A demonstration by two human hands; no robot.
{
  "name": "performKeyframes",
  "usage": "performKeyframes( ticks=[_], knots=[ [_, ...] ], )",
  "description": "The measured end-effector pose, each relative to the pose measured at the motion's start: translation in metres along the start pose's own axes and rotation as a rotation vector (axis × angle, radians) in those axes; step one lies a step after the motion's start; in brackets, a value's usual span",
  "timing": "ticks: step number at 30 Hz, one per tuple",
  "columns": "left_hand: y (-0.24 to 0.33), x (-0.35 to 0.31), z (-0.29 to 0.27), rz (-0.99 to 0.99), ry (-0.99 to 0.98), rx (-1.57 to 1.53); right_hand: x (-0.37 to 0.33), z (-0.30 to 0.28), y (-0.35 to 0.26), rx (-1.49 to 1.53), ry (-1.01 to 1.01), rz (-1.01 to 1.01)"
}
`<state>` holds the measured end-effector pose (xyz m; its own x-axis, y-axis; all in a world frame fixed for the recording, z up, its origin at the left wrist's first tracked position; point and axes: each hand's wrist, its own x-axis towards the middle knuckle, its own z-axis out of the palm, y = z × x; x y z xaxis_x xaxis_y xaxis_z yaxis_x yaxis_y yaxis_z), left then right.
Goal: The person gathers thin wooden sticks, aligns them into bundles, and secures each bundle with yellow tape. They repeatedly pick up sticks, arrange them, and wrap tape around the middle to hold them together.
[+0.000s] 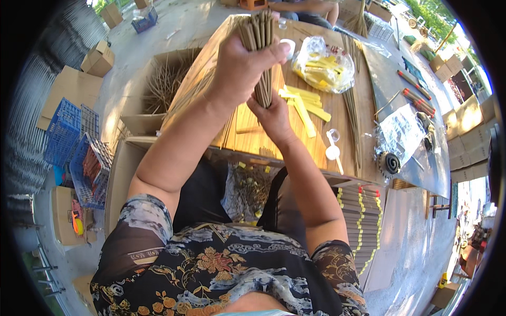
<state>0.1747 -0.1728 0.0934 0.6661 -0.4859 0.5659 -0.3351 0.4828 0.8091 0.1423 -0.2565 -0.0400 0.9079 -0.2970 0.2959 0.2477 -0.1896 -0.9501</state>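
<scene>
A bundle of thin brown sticks (257, 32) is held upright above the wooden table (342, 118). My left hand (240, 66) wraps round its upper part, the thumb across the front. Closed about the lower end is my right hand (275, 117), its fingers partly hidden by the sticks. Flat yellow strips (303, 108) lie loosely crossed on the table, just right of my right hand. Behind them rests a clear plastic bag (337, 81) with more yellow strips inside. A small white round lid-like piece with a stem (332, 152) lies near the table's front edge.
Loose long sticks (352, 121) lie along the table. On the right-hand surface are red-ended tools (416, 97), a plastic sheet (398, 131) and a black coil (390, 163). A cardboard box of twigs (168, 79) and blue crates (87, 168) stand left. Another person (311, 8) sits opposite.
</scene>
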Motion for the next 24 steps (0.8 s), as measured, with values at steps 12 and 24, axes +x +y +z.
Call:
performKeyframes(
  ticks=[12,24],
  knots=[
    [0.003,0.025,-0.025,-0.042,0.039,-0.076,-0.024,-0.010,-0.013,0.042,-0.149,0.162],
    [-0.150,-0.100,-0.055,-0.537,-0.408,1.425,-0.067,-0.052,-0.009,1.073,-0.449,0.530]
  ],
)
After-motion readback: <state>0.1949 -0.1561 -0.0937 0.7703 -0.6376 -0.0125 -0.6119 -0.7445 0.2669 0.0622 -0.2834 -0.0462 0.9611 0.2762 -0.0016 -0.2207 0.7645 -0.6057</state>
